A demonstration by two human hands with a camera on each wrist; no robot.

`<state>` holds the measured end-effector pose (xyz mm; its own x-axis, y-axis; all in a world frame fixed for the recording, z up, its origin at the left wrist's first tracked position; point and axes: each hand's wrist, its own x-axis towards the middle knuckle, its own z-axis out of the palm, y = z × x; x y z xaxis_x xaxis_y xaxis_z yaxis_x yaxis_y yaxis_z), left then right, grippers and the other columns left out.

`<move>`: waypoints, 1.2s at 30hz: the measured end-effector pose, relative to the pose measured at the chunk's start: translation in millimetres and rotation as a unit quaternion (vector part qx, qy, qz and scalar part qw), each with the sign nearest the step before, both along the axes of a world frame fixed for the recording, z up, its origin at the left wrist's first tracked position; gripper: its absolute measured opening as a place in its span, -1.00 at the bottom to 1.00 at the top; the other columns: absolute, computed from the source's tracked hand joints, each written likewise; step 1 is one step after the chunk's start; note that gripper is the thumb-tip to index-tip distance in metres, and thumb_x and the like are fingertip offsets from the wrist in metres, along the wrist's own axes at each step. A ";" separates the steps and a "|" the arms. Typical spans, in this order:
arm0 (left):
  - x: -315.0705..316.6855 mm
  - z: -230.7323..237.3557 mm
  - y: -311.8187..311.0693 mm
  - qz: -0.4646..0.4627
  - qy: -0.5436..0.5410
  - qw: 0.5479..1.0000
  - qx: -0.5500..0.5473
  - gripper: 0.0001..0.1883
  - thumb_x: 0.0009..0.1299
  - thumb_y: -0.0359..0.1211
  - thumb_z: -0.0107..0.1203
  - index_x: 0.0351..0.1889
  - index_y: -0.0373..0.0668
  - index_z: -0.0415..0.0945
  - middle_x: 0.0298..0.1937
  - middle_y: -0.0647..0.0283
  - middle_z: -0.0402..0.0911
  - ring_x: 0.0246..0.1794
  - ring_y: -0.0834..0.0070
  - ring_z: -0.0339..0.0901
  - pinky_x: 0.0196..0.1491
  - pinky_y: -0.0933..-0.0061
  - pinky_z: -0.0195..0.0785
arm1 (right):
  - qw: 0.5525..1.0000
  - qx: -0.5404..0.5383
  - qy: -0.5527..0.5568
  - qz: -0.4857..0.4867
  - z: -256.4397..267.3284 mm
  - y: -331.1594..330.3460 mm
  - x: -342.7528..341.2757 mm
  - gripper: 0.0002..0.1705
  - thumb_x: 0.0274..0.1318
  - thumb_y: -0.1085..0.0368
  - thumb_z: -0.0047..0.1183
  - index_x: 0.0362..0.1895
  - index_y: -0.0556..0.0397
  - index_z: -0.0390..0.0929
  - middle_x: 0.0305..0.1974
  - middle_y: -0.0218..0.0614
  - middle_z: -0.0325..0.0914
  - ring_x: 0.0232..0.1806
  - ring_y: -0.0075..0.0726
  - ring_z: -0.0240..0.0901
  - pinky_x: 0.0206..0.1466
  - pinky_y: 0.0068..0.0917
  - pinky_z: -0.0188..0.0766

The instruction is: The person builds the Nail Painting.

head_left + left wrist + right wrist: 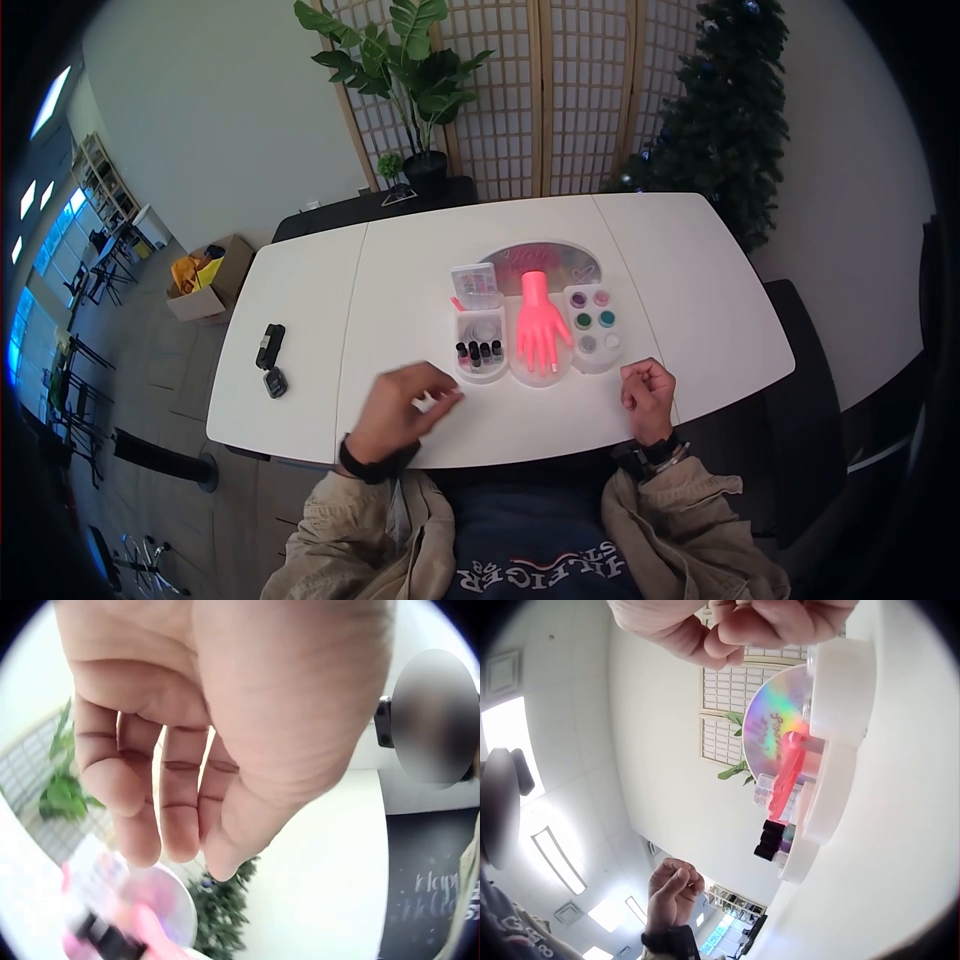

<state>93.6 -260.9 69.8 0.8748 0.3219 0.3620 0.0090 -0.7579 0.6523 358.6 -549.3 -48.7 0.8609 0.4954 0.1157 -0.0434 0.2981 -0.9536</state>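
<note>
My left hand [400,408] is just above the table, left of the nail set, its fingers loosely bent and the palm empty in the left wrist view [225,720]. Over the front right of the set, my right hand [648,398] has its fingers curled in toward the thumb; nothing shows in it [742,626]. A pink model hand [540,325] lies fingers forward on the white base. Beside it on the left stand several black-capped bottles [475,354] and a clear lidded case [476,285]; on the right is a tray of coloured pots [594,335].
A shiny rounded panel [575,262] stands behind the model hand. Two small black objects [270,345] lie on the left of the white table [420,260]. Beyond are a potted plant [425,165], a lattice screen [585,100], a decorated tree [720,130] and a cardboard box [232,275].
</note>
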 end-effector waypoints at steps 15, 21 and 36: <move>-153.7 -96.9 332.6 0.506 0.269 0.818 0.055 0.05 0.04 -0.12 0.75 0.48 -0.24 0.44 0.35 -0.23 0.68 0.40 -0.13 0.62 0.49 -0.06 0.49 | 1.000 0.004 0.015 0.013 -1.2 5.0 4.7 -0.91 0.45 0.42 0.30 -0.21 0.15 0.69 -0.49 -0.51 0.56 -0.57 -0.70 0.35 -0.50 -0.64 0.22; -158.7 -112.6 347.1 0.489 0.295 0.819 0.061 -0.08 0.06 -0.13 0.74 0.39 -0.18 0.55 0.19 -0.08 0.81 0.24 -0.07 0.75 0.31 -0.04 0.65 | 1.000 -0.002 0.017 0.012 -2.0 6.6 5.2 -0.91 0.45 0.41 0.31 -0.19 0.13 0.69 -0.49 -0.52 0.56 -0.58 -0.72 0.33 -0.52 -0.65 0.19; -67.4 5.2 261.7 0.432 -0.196 0.878 0.058 -0.34 0.41 -0.19 0.55 0.37 -0.29 0.56 -0.03 0.16 0.78 -0.13 0.38 0.70 -0.03 0.31 0.59 | 1.000 0.006 0.022 0.007 -3.8 6.6 6.8 -0.92 0.45 0.42 0.31 -0.18 0.14 0.68 -0.49 -0.51 0.57 -0.57 -0.70 0.35 -0.49 -0.64 0.24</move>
